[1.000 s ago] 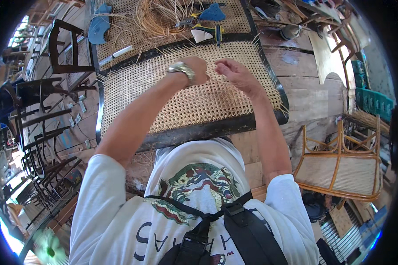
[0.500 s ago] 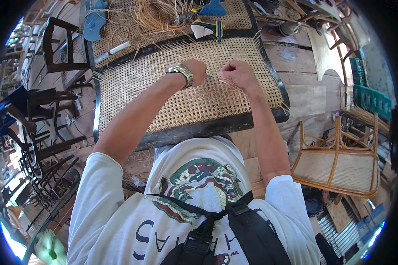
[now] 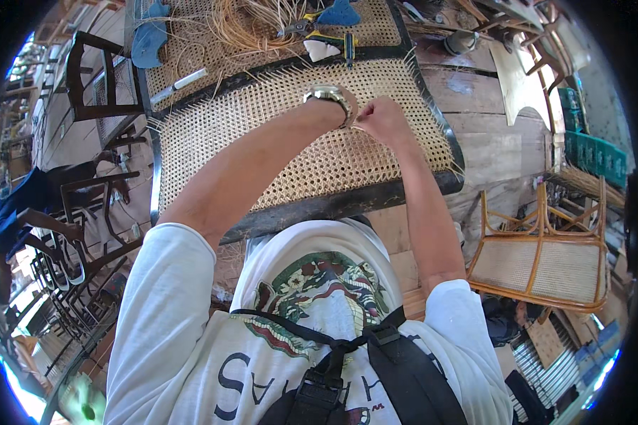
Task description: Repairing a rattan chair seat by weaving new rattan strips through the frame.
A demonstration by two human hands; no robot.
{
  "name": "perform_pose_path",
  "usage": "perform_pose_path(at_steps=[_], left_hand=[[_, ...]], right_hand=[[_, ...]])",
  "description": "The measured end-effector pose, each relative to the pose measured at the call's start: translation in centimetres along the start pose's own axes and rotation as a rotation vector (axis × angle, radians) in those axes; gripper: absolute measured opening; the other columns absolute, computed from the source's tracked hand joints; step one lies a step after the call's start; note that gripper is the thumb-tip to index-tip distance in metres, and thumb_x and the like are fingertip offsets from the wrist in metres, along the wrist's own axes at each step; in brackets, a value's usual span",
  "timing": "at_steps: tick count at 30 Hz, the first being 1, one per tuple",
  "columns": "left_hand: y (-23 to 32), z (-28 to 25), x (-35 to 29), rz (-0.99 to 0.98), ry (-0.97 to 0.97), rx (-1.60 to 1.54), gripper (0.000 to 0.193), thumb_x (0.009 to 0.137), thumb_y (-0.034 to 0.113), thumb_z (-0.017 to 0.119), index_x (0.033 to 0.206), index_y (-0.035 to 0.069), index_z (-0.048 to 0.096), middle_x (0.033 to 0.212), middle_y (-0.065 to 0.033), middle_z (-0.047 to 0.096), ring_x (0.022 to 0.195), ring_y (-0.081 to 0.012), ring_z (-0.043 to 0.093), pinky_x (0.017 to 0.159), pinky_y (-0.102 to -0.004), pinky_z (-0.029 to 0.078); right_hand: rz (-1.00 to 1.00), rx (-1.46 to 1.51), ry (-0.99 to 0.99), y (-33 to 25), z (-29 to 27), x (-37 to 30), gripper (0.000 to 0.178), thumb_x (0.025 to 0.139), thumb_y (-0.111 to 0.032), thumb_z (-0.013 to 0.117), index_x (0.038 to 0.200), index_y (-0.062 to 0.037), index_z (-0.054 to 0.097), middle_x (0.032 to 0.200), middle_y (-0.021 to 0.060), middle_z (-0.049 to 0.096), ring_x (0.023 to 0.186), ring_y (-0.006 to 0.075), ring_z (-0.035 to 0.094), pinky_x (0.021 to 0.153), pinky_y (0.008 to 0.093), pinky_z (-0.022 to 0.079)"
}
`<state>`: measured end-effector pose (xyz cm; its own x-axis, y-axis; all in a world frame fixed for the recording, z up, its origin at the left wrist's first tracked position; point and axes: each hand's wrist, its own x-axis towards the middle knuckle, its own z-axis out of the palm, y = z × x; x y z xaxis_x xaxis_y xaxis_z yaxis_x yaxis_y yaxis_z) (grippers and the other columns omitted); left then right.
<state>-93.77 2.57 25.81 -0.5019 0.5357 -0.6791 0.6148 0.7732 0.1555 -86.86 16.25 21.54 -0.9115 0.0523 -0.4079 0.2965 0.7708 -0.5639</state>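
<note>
A woven cane panel (image 3: 227, 159) in a dark wooden frame lies in front of me. Over its middle, my right hand (image 3: 388, 122) is closed in a pinch, with a thin pale cane strand at its fingertips. My left hand (image 3: 350, 100) is right beside it, almost touching. The wrist, with a metal watch (image 3: 327, 92), is turned so that the left fingers are hidden. Loose strand ends stick out along the panel's far and right edges.
Beyond the panel, a second cane section bears a coil of cane strands (image 3: 252, 25), pliers (image 3: 295, 28), a screwdriver-like tool (image 3: 349, 49), a white piece (image 3: 320, 49) and a white-handled tool (image 3: 190, 78). Dark chair frames (image 3: 96, 78) stand left; a rattan seat (image 3: 539, 265) stands right.
My left hand has moved right, up to the right hand, and its wrist has turned. The right hand has stayed nearly in place, still pinching.
</note>
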Motion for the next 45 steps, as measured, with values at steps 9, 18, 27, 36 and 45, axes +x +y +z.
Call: perform_pose_path(at_steps=[9,18,27,36,45], left_hand=[[-2.2,4.7,-2.0,-0.162,0.133,-0.399,0.030,0.089,0.030,0.062,0.092,0.002,0.072,0.089,-0.0174,0.072,0.080,-0.0288,0.072,0.073,-0.0403,0.058],[-4.4,4.4,0.4,-0.039,-0.047,-0.580,0.051,0.087,0.058,0.063,0.077,0.008,0.071,0.067,-0.0056,0.071,0.065,-0.0163,0.071,0.069,-0.0323,0.054],[-13.6,-0.4,-4.2,-0.129,0.248,-0.134,0.042,0.090,0.044,0.053,0.098,0.005,0.068,0.097,-0.0125,0.071,0.086,-0.0250,0.069,0.075,-0.0438,0.056],[-15.2,-1.2,-4.0,-0.051,0.398,-0.691,0.041,0.095,0.046,0.062,0.090,0.005,0.065,0.064,-0.0028,0.062,0.051,-0.0109,0.057,0.054,-0.0287,0.048],[-8.1,2.4,-2.4,0.049,-0.013,-0.316,0.035,0.099,0.037,0.052,0.103,0.006,0.068,0.079,-0.0136,0.068,0.075,-0.0216,0.066,0.064,-0.0412,0.051]], right_hand=[[-0.038,-0.025,-0.075,-1.1,0.7,-0.6,0.020,0.075,-0.027,0.075,0.081,-0.0080,0.076,0.087,0.0131,0.072,0.083,0.0304,0.070,0.077,0.0387,0.056],[0.031,-0.260,0.066,-3.0,1.9,-2.6,0.022,0.085,-0.023,0.065,0.103,-0.0118,0.070,0.106,0.0125,0.067,0.099,0.0302,0.066,0.088,0.0501,0.050],[-0.123,-0.317,-0.140,-3.9,-0.4,-2.1,0.026,0.089,-0.024,0.064,0.107,-0.0060,0.067,0.098,0.0108,0.069,0.092,0.0281,0.068,0.081,0.0420,0.053],[-0.590,-0.288,0.237,-2.6,4.0,-0.2,0.021,0.087,-0.022,0.070,0.104,-0.0106,0.071,0.110,0.0086,0.064,0.105,0.0262,0.059,0.092,0.0410,0.050],[-0.064,0.620,0.049,0.2,3.2,1.2,0.017,0.084,-0.022,0.073,0.088,-0.0056,0.071,0.073,0.0090,0.068,0.064,0.0208,0.064,0.063,0.0359,0.052]])
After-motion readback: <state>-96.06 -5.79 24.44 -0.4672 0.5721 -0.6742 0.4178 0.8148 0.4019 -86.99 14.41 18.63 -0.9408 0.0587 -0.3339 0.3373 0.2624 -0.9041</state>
